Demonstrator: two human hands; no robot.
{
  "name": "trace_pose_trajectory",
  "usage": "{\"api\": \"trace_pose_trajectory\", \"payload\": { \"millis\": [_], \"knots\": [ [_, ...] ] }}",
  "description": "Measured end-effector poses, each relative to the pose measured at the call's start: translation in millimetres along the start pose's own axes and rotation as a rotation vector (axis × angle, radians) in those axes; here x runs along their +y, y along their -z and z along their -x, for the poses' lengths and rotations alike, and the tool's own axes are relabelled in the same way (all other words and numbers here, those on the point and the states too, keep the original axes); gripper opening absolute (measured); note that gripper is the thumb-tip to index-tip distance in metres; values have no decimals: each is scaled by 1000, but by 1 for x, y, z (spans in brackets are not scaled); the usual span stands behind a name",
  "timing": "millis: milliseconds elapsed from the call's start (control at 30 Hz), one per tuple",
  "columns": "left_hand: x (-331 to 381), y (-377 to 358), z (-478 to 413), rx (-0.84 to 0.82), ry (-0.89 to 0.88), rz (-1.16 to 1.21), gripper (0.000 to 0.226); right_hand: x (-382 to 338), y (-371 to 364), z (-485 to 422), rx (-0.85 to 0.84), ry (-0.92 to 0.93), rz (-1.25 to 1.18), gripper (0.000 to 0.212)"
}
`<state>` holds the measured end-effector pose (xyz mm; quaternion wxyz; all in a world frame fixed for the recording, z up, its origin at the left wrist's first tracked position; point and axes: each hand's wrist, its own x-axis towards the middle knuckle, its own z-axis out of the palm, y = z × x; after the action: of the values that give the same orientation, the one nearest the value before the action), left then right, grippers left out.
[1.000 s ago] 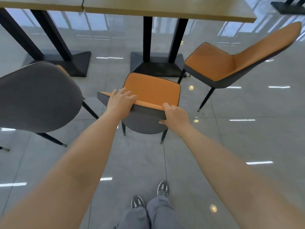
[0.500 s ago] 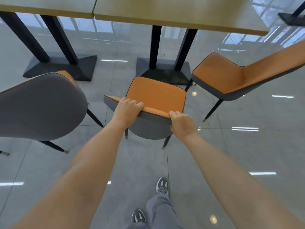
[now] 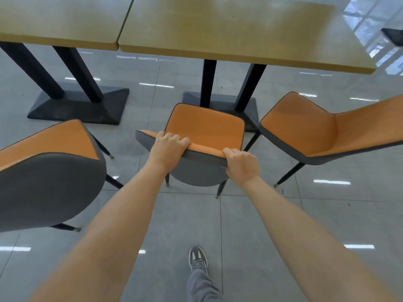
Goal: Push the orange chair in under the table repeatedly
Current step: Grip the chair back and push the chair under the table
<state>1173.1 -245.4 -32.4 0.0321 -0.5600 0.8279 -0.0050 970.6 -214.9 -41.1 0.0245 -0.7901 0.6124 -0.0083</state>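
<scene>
Orange padded chair with grey shell back (image 3: 205,131) stands just before the pale wooden table (image 3: 239,35), seat not yet under it. Left hand (image 3: 168,149) and right hand (image 3: 242,164) have fingers curled tight over its backrest top. Pushing step; next needs a straight forward shove.

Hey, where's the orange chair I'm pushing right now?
The orange chair sits centre in the head view, between two matching chairs, its seat front near the table's black base, with your left hand and right hand gripping its backrest.
</scene>
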Motion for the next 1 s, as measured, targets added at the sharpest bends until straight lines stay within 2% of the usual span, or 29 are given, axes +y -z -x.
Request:
{"api": "trace_pose_trajectory", "payload": {
  "millis": [300, 633, 767, 867, 1000],
  "knots": [
    [-10, 2, -88, -8, 33, 35, 17, 45, 2, -84, 8, -9, 12, 13],
    [-17, 4, -129, -13, 81, 57, 20, 57, 1, -124, 37, -51, 59, 12],
    [-19, 7, -129, -14, 72, 28, 19, 58, 3, -125, 5, -44, 56, 28],
    [-19, 13, -127, -57, 78, 20, 24, 60, 7, -126, -59, -19, 44, 50],
    [-24, 22, -118, -134, 86, 0, 61, 60, 22, -126, -214, -10, -56, 85]
  ]
}}
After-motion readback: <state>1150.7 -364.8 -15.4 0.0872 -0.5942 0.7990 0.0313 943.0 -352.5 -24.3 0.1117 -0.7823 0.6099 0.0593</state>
